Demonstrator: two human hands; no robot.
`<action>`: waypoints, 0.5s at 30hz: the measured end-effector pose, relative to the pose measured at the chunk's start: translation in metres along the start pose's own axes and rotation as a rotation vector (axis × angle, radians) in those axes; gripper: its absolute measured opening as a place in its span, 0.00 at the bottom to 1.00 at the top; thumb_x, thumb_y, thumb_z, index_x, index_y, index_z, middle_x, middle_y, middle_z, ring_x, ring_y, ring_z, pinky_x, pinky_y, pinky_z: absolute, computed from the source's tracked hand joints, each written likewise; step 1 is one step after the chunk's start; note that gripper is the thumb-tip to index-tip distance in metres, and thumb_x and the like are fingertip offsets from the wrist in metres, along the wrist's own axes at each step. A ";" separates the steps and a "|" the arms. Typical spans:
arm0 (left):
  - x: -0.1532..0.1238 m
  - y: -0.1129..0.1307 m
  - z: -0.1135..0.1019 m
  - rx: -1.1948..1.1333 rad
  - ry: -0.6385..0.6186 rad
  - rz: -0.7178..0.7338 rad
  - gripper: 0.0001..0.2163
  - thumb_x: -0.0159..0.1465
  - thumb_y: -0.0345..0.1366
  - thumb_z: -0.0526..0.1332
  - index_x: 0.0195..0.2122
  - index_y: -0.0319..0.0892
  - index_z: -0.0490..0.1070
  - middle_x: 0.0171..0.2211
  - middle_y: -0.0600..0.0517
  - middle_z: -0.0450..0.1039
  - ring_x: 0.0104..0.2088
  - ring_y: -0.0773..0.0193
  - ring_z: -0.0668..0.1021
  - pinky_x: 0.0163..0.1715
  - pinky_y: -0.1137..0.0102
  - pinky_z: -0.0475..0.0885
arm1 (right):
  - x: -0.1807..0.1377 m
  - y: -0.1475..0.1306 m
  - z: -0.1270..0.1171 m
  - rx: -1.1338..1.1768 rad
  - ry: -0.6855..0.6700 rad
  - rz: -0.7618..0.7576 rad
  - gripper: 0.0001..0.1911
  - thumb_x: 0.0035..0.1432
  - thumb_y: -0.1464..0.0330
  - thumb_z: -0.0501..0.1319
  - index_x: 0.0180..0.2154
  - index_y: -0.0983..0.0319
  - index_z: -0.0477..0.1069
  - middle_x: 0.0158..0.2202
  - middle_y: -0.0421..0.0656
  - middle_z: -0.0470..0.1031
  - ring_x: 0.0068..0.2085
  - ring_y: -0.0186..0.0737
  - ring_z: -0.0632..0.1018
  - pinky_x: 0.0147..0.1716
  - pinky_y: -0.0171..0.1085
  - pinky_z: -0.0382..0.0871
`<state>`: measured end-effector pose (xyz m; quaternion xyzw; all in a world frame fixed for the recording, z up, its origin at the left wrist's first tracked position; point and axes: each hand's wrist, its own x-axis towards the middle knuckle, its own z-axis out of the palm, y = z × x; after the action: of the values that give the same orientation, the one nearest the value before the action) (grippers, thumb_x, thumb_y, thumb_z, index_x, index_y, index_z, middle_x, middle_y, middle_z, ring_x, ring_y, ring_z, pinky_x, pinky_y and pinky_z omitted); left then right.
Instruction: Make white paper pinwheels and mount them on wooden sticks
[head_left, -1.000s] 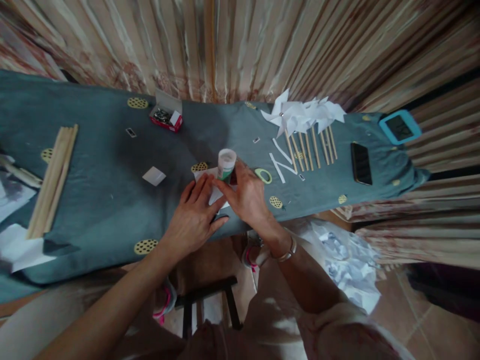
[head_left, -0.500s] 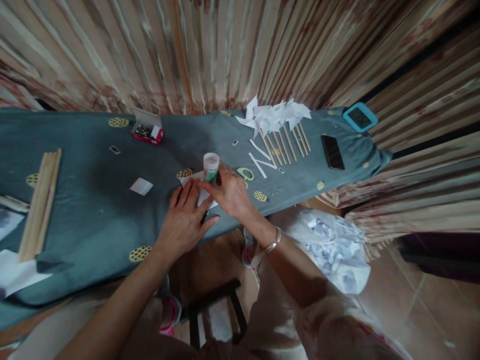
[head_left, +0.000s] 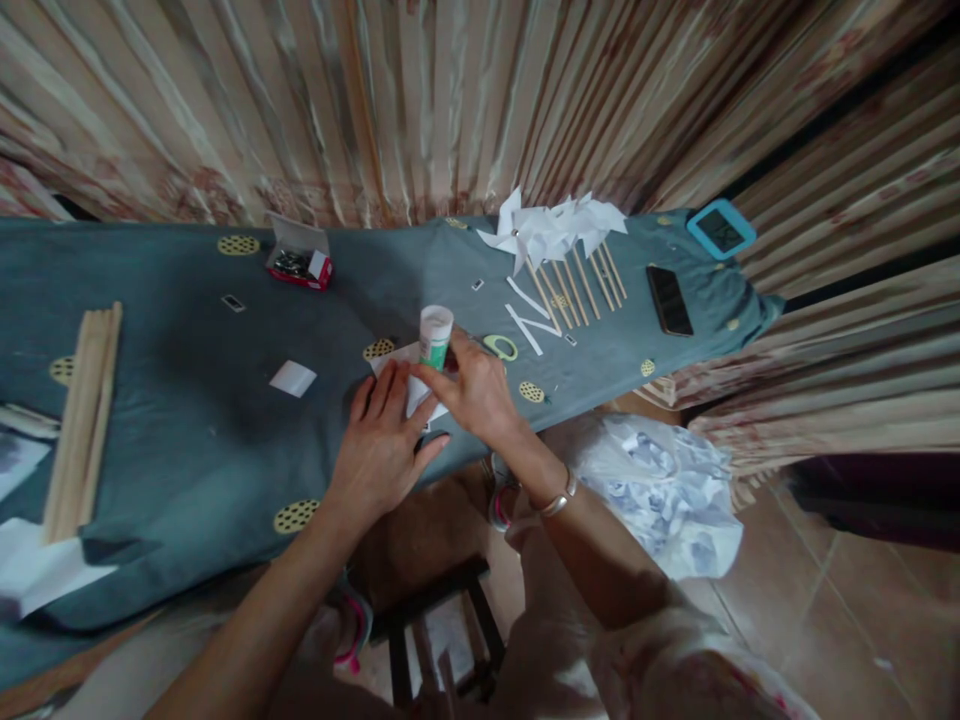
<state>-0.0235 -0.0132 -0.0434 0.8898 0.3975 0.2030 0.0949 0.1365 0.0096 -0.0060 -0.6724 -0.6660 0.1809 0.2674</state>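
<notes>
Centrally, a white and green tube [head_left: 435, 342] stands upright on a white sheet of paper [head_left: 392, 356], at the fingertips of the right hand [head_left: 480, 390]. That hand is curled around the tube's lower part, thumb across the front and fingers along the side, gripping it. Close by, the left hand [head_left: 379, 445] lies palm down on the near part of the paper, holding nothing in its grasp; its fingers are extended and close together, its thumb spread toward the right hand. A silver bracelet [head_left: 561, 497] circles the right wrist.

Just beyond the right hand's knuckles lies a pale green loop [head_left: 513, 346], and past it some narrow white strips [head_left: 523, 329]. Farther out on that side, white paper pinwheels [head_left: 555, 233] sit in a row on thin wooden sticks [head_left: 581, 290], with a dark phone [head_left: 669, 301] and a blue-framed device [head_left: 721, 229] to the right of them. Left of the left hand is a small white square [head_left: 293, 378]; beyond that stands an open red box [head_left: 309, 270] of small metallic pieces. Well off to the left hand's outer side lie thicker wooden rods [head_left: 82, 425]. Everything so far rests on a grey-green cloth [head_left: 180, 430]. Below the right forearm is a clear bag [head_left: 652, 490] of white paper.
</notes>
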 end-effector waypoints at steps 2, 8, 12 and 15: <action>0.000 0.001 -0.001 0.002 -0.027 -0.013 0.23 0.67 0.43 0.60 0.62 0.42 0.68 0.66 0.31 0.62 0.68 0.36 0.62 0.61 0.40 0.62 | 0.000 0.001 0.000 -0.011 0.017 0.001 0.15 0.61 0.56 0.64 0.41 0.60 0.71 0.32 0.44 0.78 0.33 0.42 0.76 0.35 0.39 0.67; -0.002 0.003 -0.002 -0.014 -0.058 -0.030 0.24 0.66 0.44 0.62 0.62 0.42 0.68 0.67 0.31 0.59 0.68 0.36 0.61 0.63 0.41 0.61 | 0.003 0.006 0.003 0.045 0.042 -0.004 0.15 0.60 0.53 0.63 0.36 0.59 0.71 0.28 0.42 0.77 0.30 0.40 0.76 0.32 0.39 0.67; -0.003 0.003 -0.002 -0.040 -0.069 -0.045 0.24 0.66 0.44 0.62 0.62 0.42 0.68 0.67 0.32 0.59 0.69 0.36 0.60 0.63 0.41 0.60 | 0.003 0.009 0.004 0.072 0.071 -0.038 0.15 0.59 0.54 0.64 0.34 0.59 0.72 0.29 0.42 0.78 0.30 0.39 0.76 0.33 0.39 0.68; -0.001 0.004 -0.003 -0.056 -0.076 -0.056 0.25 0.66 0.44 0.63 0.62 0.43 0.67 0.68 0.33 0.59 0.69 0.37 0.60 0.64 0.41 0.59 | 0.003 0.011 0.005 0.078 0.083 -0.059 0.15 0.59 0.53 0.63 0.34 0.58 0.72 0.30 0.42 0.78 0.30 0.40 0.77 0.33 0.40 0.69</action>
<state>-0.0232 -0.0169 -0.0397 0.8825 0.4124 0.1772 0.1405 0.1426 0.0132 -0.0159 -0.6487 -0.6662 0.1709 0.3260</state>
